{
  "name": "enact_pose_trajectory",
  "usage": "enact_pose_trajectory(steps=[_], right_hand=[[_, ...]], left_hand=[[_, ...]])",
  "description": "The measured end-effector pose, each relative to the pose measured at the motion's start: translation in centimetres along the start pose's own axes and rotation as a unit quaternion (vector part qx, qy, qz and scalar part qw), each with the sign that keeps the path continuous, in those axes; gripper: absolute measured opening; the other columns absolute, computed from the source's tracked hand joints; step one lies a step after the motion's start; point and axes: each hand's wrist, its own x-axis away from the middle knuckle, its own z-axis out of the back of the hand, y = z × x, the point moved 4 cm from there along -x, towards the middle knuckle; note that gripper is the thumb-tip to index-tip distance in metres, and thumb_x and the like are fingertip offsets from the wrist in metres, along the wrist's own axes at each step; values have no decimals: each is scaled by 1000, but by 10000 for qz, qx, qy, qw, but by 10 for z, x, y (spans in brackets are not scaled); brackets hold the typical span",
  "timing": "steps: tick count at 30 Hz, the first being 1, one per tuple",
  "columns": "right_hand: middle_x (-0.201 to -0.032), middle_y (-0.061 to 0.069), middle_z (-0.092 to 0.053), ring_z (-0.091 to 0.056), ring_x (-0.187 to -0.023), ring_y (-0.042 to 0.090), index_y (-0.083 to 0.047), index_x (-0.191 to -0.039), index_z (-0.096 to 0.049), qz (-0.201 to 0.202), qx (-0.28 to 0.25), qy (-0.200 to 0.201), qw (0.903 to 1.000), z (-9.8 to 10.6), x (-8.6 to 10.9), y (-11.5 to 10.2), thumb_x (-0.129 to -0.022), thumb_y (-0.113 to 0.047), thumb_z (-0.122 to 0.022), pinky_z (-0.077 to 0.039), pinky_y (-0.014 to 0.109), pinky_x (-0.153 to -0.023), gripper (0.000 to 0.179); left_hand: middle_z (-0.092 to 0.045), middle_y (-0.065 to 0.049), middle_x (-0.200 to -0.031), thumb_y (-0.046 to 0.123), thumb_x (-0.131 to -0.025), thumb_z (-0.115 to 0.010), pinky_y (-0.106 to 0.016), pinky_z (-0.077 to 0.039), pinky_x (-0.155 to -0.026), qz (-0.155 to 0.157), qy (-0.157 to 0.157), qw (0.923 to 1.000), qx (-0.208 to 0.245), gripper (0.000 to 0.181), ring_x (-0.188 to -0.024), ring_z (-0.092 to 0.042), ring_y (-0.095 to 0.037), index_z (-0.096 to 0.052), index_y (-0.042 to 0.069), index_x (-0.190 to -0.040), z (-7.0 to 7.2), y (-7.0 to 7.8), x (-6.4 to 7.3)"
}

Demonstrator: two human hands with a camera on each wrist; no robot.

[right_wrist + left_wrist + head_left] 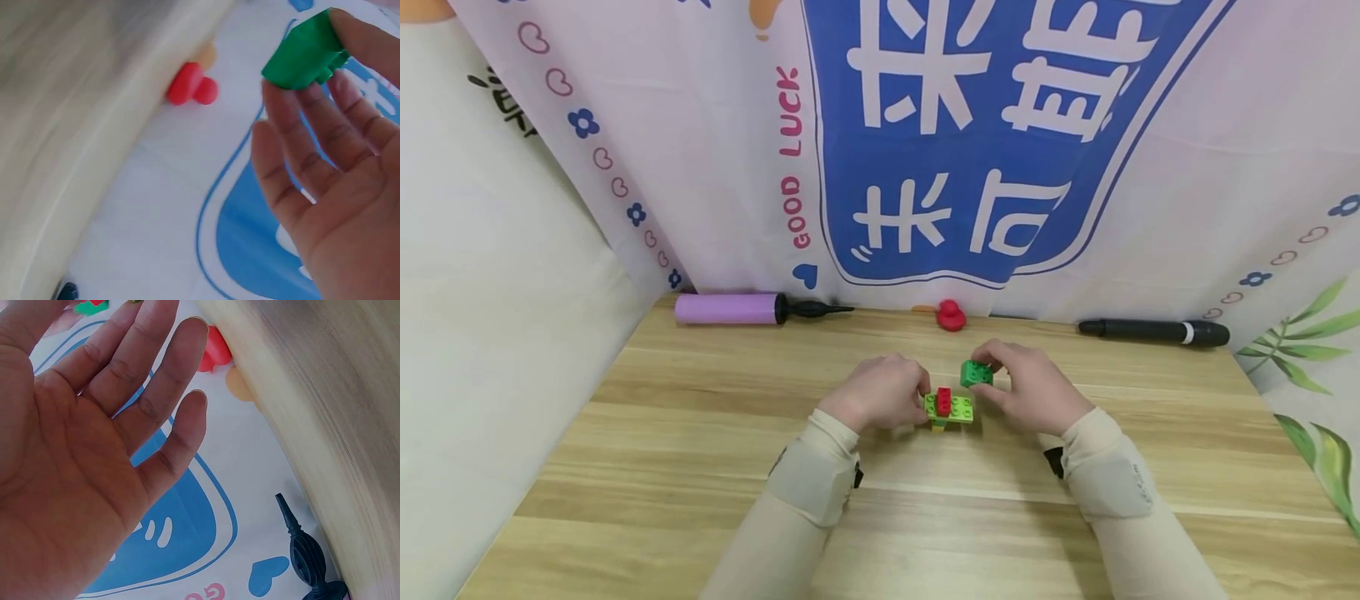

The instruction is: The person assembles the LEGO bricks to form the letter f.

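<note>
A lime-green toy building plate [962, 408] with round studs carries a red brick [943, 402] across its top, and small yellow and green pieces show below it. At the plate's left end, my left hand [880, 392] pinches it between thumb and fingers; in the left wrist view only a sliver shows at the fingertips. My right hand [1037, 385] holds a dark green studded brick [976, 373] just above and right of the plate. Seen from the right wrist, this green brick [306, 53] sits between the thumb and fingertips, its studs turned toward the palm.
Along the table's back edge lie a purple pump [730, 308] with a black nozzle at left, a small red rounded object [951, 316] in the middle, and a black cylindrical tool [1153, 332] at right. Behind them hangs a printed cloth [722, 150].
</note>
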Motion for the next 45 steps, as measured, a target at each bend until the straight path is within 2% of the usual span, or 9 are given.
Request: enact_pose_trajectory(steps=[6, 13, 24, 36, 45], right_hand=[[-111, -3, -75, -70, -101, 18, -13, -120, -73, 491, -170, 74, 9986, 3, 4, -18, -91, -20, -85, -59, 47, -90, 32], [-116, -2, -75, -69, -104, 17, -14, -123, -74, 602, -167, 96, 9980, 4, 7, -27, -91, -21, -85, -59, 46, -92, 34], [-112, 0, -76, -69, -103, 16, -11, -120, -76, 1007, -84, 133, 9948, -3, 5, -35, -90, -18, -86, -58, 44, -95, 32], [-113, 0, -76, -69, -103, 15, -12, -119, -77, 1049, -65, 0, 9945, -5, 6, -35, -89, -16, -87, -58, 44, -96, 32], [-108, -3, -76, -67, -98, 11, -13, -112, -78, 1142, -79, 33, 9934, -5, 5, -34, -88, -13, -87, -59, 42, -92, 26]], left_hand=[[-67, 10, -73, 24, -89, -85, -34, -52, -78, -39, 28, 10000, -55, 19, -72, -61, -11, -79, 17, -106, 0, -1, -1], [-67, 11, -74, 25, -89, -85, -36, -54, -82, -84, 68, 9999, -87, 21, -75, -62, -11, -80, 17, -107, 0, -1, -1], [-66, 10, -70, 23, -88, -86, -33, -52, -73, -157, 104, 9998, -103, 18, -70, -59, -10, -81, 17, -104, 0, 0, 0], [-68, 11, -72, 24, -88, -86, -33, -51, -72, -139, 68, 9998, -82, 19, -69, -60, -10, -81, 18, -105, 1, 1, 1], [-69, 11, -75, 25, -88, -86, -33, -53, -76, -95, 46, 9999, -107, 25, -72, -62, -10, -81, 16, -111, 0, 1, 0]])
